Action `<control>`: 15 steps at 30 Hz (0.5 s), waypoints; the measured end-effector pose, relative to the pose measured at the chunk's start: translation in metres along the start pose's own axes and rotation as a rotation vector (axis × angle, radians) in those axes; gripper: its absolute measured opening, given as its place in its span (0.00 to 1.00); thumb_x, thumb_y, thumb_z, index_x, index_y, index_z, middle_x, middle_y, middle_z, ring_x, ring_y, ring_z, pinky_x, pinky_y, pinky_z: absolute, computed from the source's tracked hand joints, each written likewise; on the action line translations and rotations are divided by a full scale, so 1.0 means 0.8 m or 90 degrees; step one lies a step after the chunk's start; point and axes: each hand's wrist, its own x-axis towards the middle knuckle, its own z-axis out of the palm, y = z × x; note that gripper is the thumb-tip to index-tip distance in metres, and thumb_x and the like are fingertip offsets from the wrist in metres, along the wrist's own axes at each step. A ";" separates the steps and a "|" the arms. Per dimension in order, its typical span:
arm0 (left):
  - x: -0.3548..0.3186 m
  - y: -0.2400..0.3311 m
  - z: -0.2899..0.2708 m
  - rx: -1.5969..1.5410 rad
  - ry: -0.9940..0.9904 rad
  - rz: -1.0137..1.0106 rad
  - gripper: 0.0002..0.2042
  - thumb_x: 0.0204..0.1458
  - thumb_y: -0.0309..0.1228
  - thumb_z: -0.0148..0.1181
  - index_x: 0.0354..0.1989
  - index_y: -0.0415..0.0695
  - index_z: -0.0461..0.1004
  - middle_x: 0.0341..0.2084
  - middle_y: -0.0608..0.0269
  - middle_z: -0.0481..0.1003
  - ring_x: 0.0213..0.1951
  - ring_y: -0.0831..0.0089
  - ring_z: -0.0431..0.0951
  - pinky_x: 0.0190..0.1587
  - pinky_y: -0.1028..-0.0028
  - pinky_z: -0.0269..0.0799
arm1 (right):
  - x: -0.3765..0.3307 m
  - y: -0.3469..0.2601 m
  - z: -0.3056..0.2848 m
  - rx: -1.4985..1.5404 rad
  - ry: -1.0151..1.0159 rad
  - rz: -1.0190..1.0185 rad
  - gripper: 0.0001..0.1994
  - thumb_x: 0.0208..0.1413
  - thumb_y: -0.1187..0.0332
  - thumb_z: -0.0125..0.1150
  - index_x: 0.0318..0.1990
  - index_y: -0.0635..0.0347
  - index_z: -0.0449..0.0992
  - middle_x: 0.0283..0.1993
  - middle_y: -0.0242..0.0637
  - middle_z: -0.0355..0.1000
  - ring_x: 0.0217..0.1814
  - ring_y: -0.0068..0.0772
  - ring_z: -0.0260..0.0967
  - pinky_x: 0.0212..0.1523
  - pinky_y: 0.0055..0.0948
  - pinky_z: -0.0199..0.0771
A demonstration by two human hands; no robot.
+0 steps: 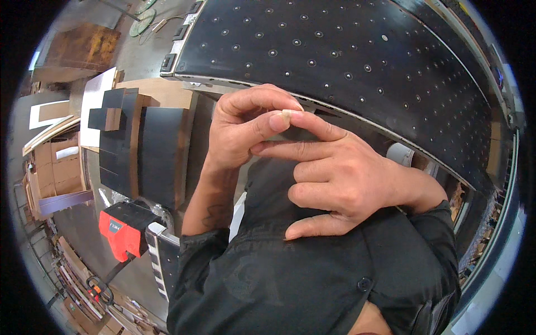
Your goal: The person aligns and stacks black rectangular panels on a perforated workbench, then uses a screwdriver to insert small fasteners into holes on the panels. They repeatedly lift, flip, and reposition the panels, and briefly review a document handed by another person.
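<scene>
In front of my chest, my two hands meet at the fingertips. My left hand (240, 125) is closed in a pinch, its thumb and forefinger at the tip of the right hand's far outer finger. Whether anything small lies between them, I cannot make out. My right hand (346, 176) has its back turned up and its fingers pointing left. Two of its fingers reach to the left hand, the middle ones are bent, and the thumb stands apart nearer my body. No object shows in it.
Beyond my hands spans a black table (335, 56) studded with metal balls. Dark flat panels (162, 151) lie stacked at left, near cardboard (58, 167). A red-and-black handled machine (120, 234) stands lower left. A white cylinder (400, 153) sits under the table's edge.
</scene>
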 end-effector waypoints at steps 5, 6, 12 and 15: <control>0.005 -0.004 0.028 0.053 0.011 -0.007 0.07 0.59 0.21 0.66 0.44 0.35 0.84 0.41 0.56 0.82 0.40 0.77 0.80 0.41 0.78 0.75 | -0.025 0.000 -0.016 -0.021 0.011 -0.020 0.25 0.59 0.48 0.71 0.21 0.56 0.71 0.31 0.40 0.77 0.62 0.47 0.80 0.80 0.58 0.51; 0.007 -0.008 0.033 0.063 0.011 0.007 0.07 0.59 0.22 0.66 0.44 0.35 0.84 0.41 0.56 0.82 0.41 0.77 0.80 0.42 0.77 0.76 | -0.030 0.000 -0.018 -0.029 0.010 -0.023 0.25 0.59 0.48 0.71 0.21 0.56 0.71 0.32 0.41 0.78 0.62 0.46 0.80 0.80 0.57 0.51; 0.015 -0.017 0.059 0.105 0.015 0.018 0.07 0.59 0.22 0.67 0.44 0.35 0.84 0.41 0.56 0.82 0.43 0.74 0.81 0.45 0.76 0.77 | -0.055 0.000 -0.032 -0.075 0.000 -0.036 0.25 0.60 0.49 0.70 0.21 0.57 0.71 0.34 0.44 0.80 0.59 0.46 0.81 0.81 0.53 0.51; 0.017 -0.018 0.067 0.128 0.027 0.017 0.07 0.58 0.22 0.67 0.44 0.35 0.85 0.41 0.57 0.82 0.43 0.75 0.81 0.45 0.76 0.76 | -0.058 0.001 -0.034 -0.087 0.022 -0.042 0.25 0.61 0.49 0.69 0.20 0.57 0.70 0.31 0.44 0.78 0.56 0.45 0.82 0.81 0.53 0.51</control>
